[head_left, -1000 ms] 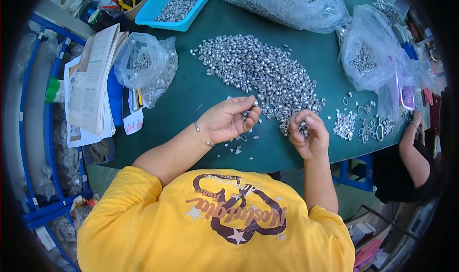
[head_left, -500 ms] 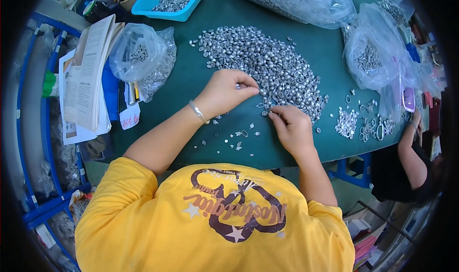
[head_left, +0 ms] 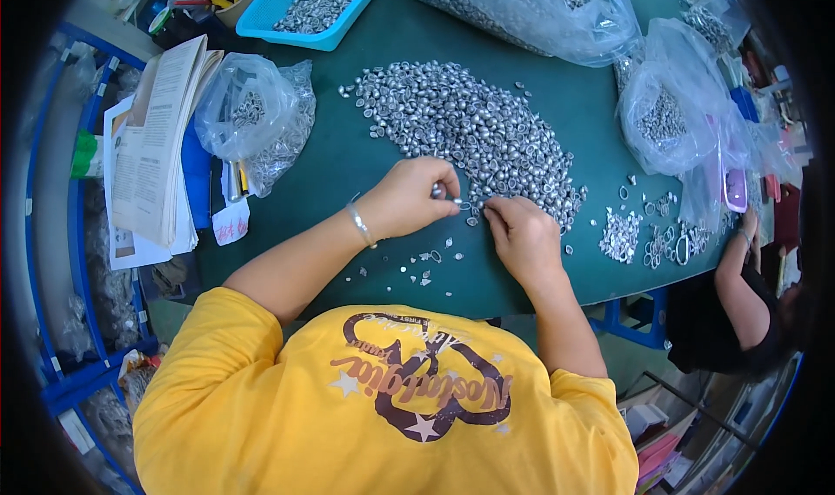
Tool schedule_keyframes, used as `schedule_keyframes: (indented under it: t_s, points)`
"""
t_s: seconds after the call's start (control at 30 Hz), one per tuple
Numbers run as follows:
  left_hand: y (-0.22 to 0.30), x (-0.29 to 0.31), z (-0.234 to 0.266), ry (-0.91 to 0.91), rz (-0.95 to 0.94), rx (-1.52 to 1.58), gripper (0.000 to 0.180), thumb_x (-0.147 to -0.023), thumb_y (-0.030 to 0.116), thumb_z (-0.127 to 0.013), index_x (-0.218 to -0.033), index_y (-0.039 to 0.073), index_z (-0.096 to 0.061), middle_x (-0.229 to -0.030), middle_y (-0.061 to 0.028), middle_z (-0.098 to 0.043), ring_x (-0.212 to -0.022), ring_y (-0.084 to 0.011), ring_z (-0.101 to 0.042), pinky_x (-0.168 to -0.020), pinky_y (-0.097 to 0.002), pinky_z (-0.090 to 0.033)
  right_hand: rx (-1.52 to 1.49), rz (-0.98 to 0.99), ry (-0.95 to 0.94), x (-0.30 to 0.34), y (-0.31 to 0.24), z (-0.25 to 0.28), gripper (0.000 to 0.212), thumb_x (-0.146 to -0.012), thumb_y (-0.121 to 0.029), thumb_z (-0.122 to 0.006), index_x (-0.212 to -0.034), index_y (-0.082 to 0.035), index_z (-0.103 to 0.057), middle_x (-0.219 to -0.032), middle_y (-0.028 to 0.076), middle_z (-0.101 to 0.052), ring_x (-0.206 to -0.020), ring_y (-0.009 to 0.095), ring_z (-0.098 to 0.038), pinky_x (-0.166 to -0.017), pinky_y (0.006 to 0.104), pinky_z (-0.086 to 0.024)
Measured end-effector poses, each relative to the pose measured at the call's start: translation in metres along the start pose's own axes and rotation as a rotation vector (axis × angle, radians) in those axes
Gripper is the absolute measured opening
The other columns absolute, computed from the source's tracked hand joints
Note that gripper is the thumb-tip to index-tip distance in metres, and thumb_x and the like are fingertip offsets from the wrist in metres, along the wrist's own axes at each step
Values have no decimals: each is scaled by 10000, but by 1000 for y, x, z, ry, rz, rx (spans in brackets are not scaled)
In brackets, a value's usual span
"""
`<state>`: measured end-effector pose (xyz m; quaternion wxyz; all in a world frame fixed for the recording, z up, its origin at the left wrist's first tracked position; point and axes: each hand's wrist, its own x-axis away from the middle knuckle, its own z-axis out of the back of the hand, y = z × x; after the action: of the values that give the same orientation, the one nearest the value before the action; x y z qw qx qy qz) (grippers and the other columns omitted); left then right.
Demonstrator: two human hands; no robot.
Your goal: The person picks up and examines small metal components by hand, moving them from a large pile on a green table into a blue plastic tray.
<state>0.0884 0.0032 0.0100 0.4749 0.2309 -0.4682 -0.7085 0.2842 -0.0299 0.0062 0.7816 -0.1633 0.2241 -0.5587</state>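
Observation:
A heap of small silver oval cup-shaped metal pieces (head_left: pixel 474 117) spreads over the green tabletop (head_left: pixel 330 182) in front of me. My left hand (head_left: pixel 413 197) is closed at the heap's near edge, with silver cup-shaped pieces showing between its curled fingers and at its fingertips. Close beside it, my right hand (head_left: pixel 529 241) has thumb and forefinger pressed together at the heap's lower edge. Whatever its fingertips hold is too small to make out. One or two oval pieces lie on the table between the two hands.
Metal bits (head_left: pixel 426 277) lie scattered nearer me; silver rings and chips (head_left: pixel 619 237) are grouped at right. Plastic bags of metal parts (head_left: pixel 665 103) stand right, left and at the back. A blue basket (head_left: pixel 317 39) and papers (head_left: pixel 148 147) sit left. Another person's arm (head_left: pixel 739 277) is at far right.
My left hand has come back toward me from the heap, and silver pieces now show at its fingertips. My right hand stays near the heap's edge. The whole view has shifted slightly.

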Motion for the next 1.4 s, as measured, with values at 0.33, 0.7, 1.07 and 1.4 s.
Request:
schedule_keyframes:
  t_s: [0.33,0.7,1.07,1.4]
  points:
    - [-17,30,5,-104,444,1308,136,-845,37,-542,-970,-3,-580,-844,-91,-616,-714,-124,-593,-616,-212,-491,-936,-524,-122,-8,13,18,104,-789,-76,-611,-800,14,-663,-663,23,-597,-526,73,-500,-483,191,-390]
    - [-21,31,2,-148,457,1436,208,-850,14,-501,-1034,-32,-587,-915,-123,-623,-799,-148,-609,-698,-233,-506,-527,-183,-47,-7,4,2,66,-796,-81,-603,-796,-27,-642,-664,37,-583,-586,135,-570,-524,263,-458]
    - [-21,29,4,-96,390,1389,228,-838,16,-557,-1060,-36,-576,-1002,-139,-613,-902,-185,-611,-762,-250,-507,-273,27,37,-20,9,3,70,-750,-84,-650,-812,-58,-667,-708,100,-623,-607,210,-600,-569,297,-482]
    - [-20,31,3,-75,442,1411,163,-858,32,-533,-997,-31,-588,-980,-145,-620,-876,-192,-623,-745,-252,-518,-954,-352,-112,-19,10,12,77,-820,-70,-592,-854,-7,-620,-584,-1,-486,-500,121,-487,-415,247,-366]
